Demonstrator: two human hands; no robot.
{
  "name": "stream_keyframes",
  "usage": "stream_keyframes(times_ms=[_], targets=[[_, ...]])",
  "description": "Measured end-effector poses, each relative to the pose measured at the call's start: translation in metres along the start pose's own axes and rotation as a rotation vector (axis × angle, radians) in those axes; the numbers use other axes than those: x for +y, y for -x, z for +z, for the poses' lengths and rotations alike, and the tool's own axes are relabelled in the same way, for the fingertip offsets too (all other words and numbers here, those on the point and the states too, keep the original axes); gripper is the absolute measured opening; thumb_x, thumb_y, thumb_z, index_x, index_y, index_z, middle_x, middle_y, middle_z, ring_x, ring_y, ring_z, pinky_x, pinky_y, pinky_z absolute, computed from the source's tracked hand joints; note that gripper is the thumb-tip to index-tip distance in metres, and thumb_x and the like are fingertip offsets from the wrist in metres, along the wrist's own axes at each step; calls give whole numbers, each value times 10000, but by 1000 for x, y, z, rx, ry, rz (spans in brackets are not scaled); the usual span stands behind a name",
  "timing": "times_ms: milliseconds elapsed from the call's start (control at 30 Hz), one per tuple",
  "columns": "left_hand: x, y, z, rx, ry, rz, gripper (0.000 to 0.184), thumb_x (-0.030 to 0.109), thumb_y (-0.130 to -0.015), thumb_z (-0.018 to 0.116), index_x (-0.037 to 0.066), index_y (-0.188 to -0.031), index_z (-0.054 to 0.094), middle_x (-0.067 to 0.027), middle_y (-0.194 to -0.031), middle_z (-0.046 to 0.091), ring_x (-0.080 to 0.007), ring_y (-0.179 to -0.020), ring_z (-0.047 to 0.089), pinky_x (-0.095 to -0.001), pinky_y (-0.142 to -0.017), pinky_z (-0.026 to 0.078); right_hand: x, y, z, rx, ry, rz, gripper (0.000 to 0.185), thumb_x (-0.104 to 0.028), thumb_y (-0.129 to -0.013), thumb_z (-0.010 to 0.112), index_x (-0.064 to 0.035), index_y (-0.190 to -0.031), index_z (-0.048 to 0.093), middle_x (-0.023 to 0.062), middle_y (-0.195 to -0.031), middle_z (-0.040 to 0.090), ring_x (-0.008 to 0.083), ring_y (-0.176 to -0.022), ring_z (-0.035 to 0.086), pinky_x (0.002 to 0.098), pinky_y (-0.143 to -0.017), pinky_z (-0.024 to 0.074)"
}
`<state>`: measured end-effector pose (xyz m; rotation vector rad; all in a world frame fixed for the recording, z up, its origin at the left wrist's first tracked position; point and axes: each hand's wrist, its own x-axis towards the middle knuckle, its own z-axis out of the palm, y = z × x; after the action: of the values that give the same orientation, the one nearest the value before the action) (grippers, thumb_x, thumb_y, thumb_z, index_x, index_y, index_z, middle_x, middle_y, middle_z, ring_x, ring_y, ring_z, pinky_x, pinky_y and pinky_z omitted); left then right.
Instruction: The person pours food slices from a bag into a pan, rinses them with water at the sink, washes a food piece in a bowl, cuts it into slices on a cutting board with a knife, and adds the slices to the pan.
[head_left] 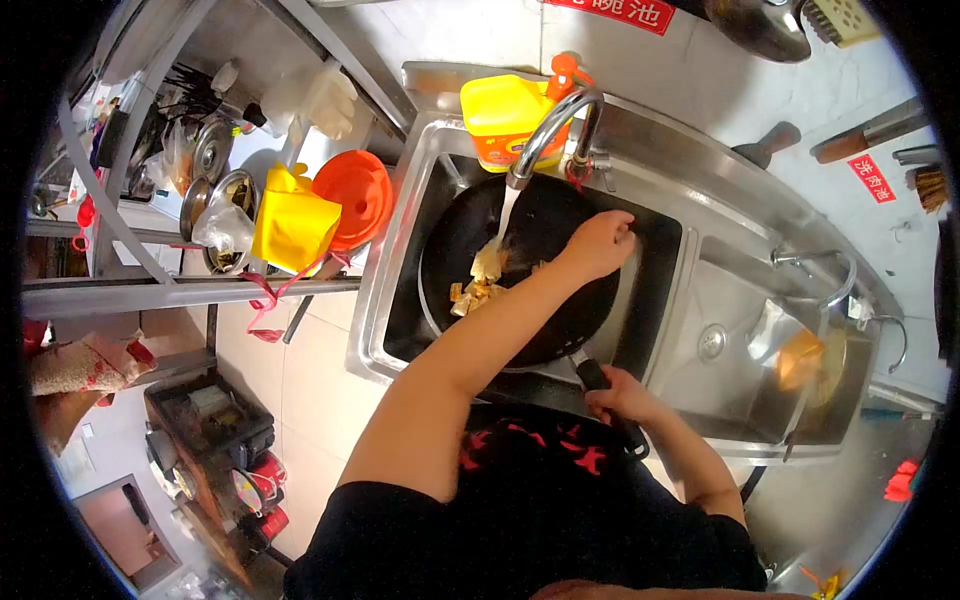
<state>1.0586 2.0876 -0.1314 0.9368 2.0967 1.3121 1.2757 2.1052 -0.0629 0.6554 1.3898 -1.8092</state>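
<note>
A large black wok (540, 215) sits in the left sink basin, its black handle (592, 374) pointing toward me. My right hand (625, 394) is wrapped around that handle. Crossing above the wok, my left hand (602, 245) is at its right rim with the fingers curled in; whatever they hold, if anything, is hidden. Water runs from the curved faucet (555, 125) into the wok, onto pale yellowish food pieces (470, 297) lying at its left side. My left forearm covers part of the wok.
A yellow jug (505, 110) stands behind the faucet. The sink's right basin (712, 342) holds a white and orange item (795, 355). To the left are an orange-red basin (352, 200), a yellow container (295, 222) and metal shelving (190, 292). Utensils hang on the right wall.
</note>
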Motion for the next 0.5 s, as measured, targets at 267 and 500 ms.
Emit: stream_keyframes(times_ms=[267, 500], targets=[[-37, 74, -103, 278, 1015, -677, 202, 229, -887, 479, 42, -904, 553, -78, -776, 595, -139, -636, 557, -274, -533, 452, 22, -6, 2, 1, -49, -73, 180, -117, -810, 558, -46, -941, 458, 26, -568, 509, 120, -468, 499, 252, -455, 402], [-52, 93, -144, 345, 198, -356, 196, 157, -886, 509, 3, -972, 593, -74, -829, 592, -172, -708, 572, -280, -663, 459, 20, 3, 13, -4, -49, -126, 198, -75, -778, 583, -39, -920, 450, 46, -640, 514, 120, -486, 497, 242, -469, 408]])
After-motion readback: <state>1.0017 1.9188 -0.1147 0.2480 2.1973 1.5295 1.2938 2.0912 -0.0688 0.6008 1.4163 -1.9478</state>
